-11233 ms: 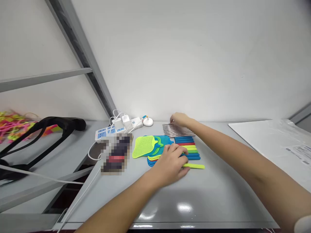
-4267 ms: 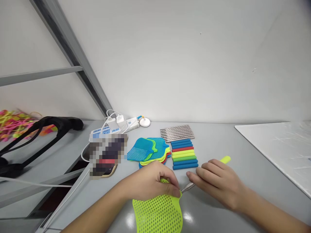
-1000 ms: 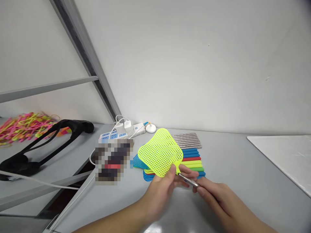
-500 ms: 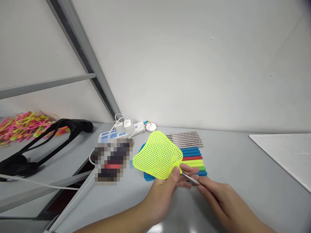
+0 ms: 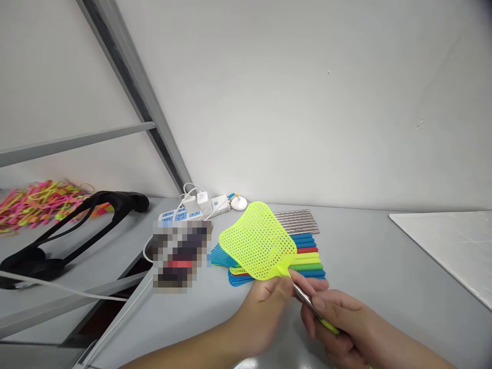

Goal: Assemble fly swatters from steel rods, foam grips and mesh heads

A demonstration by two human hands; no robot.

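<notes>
A yellow-green fly swatter (image 5: 259, 241) is raised over the table, its perforated head tilted up and to the left. My left hand (image 5: 265, 310) pinches it at the neck, where the head meets the metal rod (image 5: 303, 296). Lower down, my right hand (image 5: 348, 318) closes around the rod and a yellow-green handle grip (image 5: 329, 326); the fingers hide much of that grip. Behind the hands lie several blue and other coloured swatter heads (image 5: 221, 256), partly covered by the raised one. Several coloured handle grips (image 5: 309, 260) lie side by side there.
Several bare metal rods (image 5: 298, 221) lie behind the grips. A power strip (image 5: 179, 215) with chargers and cables stands by the wall. A pixelated object (image 5: 180, 256) is at left, a black frame (image 5: 92, 230) and colourful strands (image 5: 42, 205) farther left, a white sheet (image 5: 446, 246) at right.
The swatter has shifted slightly right, and its rod now points more steeply down. My right hand has moved lower and turned, bringing the yellow-green grip into view.
</notes>
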